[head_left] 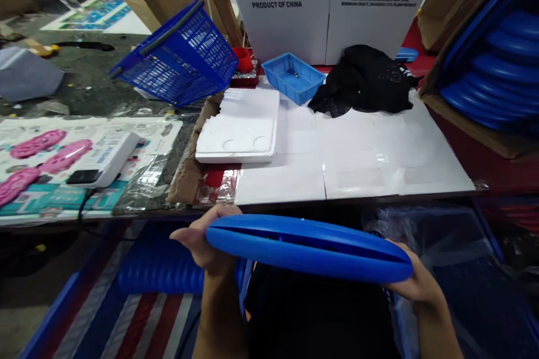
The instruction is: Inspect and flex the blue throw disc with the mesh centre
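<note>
Blue disc lay edge-on, long axis left to right, gripped at its ends by left hand and right hand.

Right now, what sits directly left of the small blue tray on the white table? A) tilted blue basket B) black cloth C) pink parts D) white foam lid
A: the tilted blue basket is directly left of the small blue tray; the black cloth lies to its right, and the white foam lid is nearer the camera.
</note>
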Motion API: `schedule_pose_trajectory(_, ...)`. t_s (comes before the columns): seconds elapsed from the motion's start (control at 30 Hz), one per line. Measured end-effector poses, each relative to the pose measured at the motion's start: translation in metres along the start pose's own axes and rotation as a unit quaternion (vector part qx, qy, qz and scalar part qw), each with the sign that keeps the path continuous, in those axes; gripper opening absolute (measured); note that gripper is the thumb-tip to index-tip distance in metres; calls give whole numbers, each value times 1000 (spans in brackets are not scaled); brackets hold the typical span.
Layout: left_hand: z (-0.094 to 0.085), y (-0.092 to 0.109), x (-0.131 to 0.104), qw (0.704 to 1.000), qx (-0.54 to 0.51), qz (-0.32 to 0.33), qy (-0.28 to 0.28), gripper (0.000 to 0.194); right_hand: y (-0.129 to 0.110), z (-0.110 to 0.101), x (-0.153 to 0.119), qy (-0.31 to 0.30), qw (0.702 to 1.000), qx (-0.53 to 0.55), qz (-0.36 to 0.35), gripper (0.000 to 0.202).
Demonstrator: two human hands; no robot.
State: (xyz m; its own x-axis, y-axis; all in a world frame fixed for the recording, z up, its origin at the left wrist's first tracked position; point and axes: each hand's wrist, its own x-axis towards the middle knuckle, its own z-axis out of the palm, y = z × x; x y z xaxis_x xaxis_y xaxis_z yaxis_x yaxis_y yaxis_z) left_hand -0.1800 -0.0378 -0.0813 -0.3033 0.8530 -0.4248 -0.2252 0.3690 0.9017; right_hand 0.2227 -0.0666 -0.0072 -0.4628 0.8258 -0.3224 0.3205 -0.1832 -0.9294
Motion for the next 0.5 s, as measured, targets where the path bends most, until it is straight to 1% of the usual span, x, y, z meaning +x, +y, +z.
schedule_pose_trajectory(0.03, 3, 2, -2, 999, -2, 27, -21, 94, -2, -3, 0, -3, 1000, 2, -8, 45)
schedule_pose_trajectory(0.07, 7, 3, -4, 998, -2, 51, -31, 92, -5, -6, 1, -5, 1000, 6, -12, 47)
schedule_pose_trajectory(0.13, 14, 4, -10, 997, -1, 75, -22, 89, -12, -11, 0, 8, 1000, 18, -16, 49)
schedule_pose_trajectory(0.2, 19, 4, -14, 996, 10, 83, -15, 89, -20, -14, -1, 46, 999, 11, -19, 49)
schedule_pose_trajectory(0.23, 20, 4, -15, 996, 18, 81, -27, 88, -23, -14, -3, 73, 997, -8, -24, 48)
schedule_pose_trajectory(0.3, 19, 6, -16, 993, 48, 75, -83, 89, -28, -15, -5, 125, 990, -57, -27, 45)
schedule_pose_trajectory(0.37, 18, 13, -14, 983, 96, 93, -130, 93, -29, -14, -7, 166, 982, -89, -18, 42)
schedule_pose_trajectory(0.4, 18, 18, -13, 977, 121, 113, -138, 96, -28, -14, -7, 174, 980, -93, -16, 40)
schedule_pose_trajectory(0.43, 19, 23, -11, 971, 140, 135, -139, 97, -26, -14, -8, 166, 981, -93, -18, 38)
schedule_pose_trajectory(0.5, 24, 33, -10, 967, 153, 163, -119, 94, -22, -14, -7, 122, 987, -93, -42, 40)
